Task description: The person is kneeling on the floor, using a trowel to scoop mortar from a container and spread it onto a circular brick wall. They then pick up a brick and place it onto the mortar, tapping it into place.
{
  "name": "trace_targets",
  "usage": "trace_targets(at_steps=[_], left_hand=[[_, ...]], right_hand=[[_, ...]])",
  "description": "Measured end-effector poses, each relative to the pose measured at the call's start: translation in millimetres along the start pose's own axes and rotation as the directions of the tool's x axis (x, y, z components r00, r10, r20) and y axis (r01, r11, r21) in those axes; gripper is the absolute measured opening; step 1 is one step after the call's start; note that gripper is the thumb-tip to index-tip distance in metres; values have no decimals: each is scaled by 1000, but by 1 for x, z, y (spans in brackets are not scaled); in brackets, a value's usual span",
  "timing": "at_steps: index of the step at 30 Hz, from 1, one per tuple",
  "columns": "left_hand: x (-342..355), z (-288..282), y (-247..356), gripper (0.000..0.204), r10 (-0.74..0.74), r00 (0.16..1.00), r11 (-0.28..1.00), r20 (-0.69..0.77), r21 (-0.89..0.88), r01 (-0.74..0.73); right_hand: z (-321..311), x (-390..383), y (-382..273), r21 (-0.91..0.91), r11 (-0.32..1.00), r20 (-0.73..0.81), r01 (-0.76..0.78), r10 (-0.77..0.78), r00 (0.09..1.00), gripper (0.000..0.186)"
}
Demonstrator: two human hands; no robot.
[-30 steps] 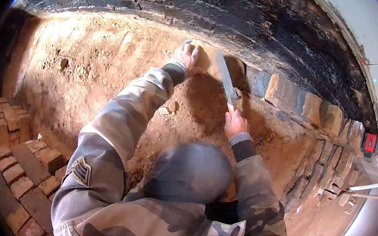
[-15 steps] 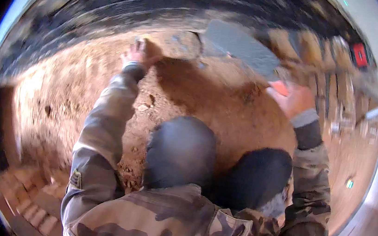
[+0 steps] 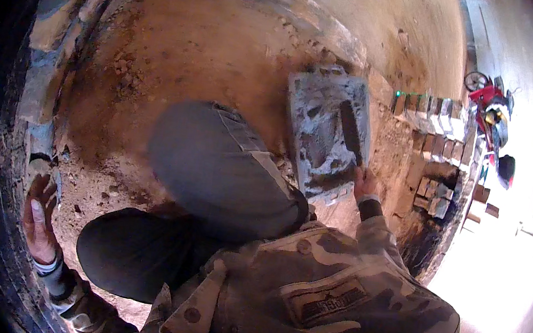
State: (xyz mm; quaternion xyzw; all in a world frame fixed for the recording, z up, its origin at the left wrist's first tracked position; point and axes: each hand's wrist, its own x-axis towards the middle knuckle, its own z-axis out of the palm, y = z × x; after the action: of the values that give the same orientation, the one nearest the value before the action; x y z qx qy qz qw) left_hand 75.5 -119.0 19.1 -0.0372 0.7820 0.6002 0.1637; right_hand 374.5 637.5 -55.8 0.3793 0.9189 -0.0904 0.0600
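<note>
My right hand (image 3: 364, 183) is closed around the handle of a trowel (image 3: 350, 131). The trowel's blade shows as a narrow dark strip over the grey mortar in a shallow rectangular tray (image 3: 295, 114). Whether the blade touches the mortar, I cannot tell. At the far left my left hand (image 3: 41, 220) is open, its fingers stretched out beside a low brick wall (image 3: 36, 97). Its fingertips are near a brick at the wall's edge; contact is not clear. Grey mortar shows in the gaps of this wall.
Bent knees in dark trousers (image 3: 214, 160) lie between my hands. Brown earth (image 3: 182, 45) with loose clods covers the ground ahead. Stacked bricks (image 3: 440, 117) stand to the right of the tray. A red motorbike (image 3: 489, 103) is farther off on the pale ground.
My view has swung to the right, and my body has turned from the wall. The trowel has moved from beside the wall to over the mortar tray. My left hand stays by the wall.
</note>
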Motion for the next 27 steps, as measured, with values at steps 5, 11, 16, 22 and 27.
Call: trace_targets(at_steps=[5, 11, 16, 22, 27], left_hand=[[25, 53, 66, 61, 240, 952, 956, 192, 123, -266], [11, 90, 79, 67, 100, 966, 987, 240, 98, -127], [7, 93, 81, 66, 77, 978, 994, 192, 63, -91], [6, 103, 97, 70, -26, 976, 988, 214, 156, -8], [-3, 122, 124, 67, 9, 971, 932, 239, 351, -95]], right_hand=[[55, -40, 0, -358, 921, 195, -153, 234, 953, 39], [98, -71, -18, -60, 985, 223, -160, 170, 960, 50], [117, -27, -39, 20, 984, 305, -179, 164, 938, 59], [128, -1, -31, 146, 982, 418, 117, -168, 893, 28], [99, -13, -47, 185, 983, 498, -15, -81, 863, 23]])
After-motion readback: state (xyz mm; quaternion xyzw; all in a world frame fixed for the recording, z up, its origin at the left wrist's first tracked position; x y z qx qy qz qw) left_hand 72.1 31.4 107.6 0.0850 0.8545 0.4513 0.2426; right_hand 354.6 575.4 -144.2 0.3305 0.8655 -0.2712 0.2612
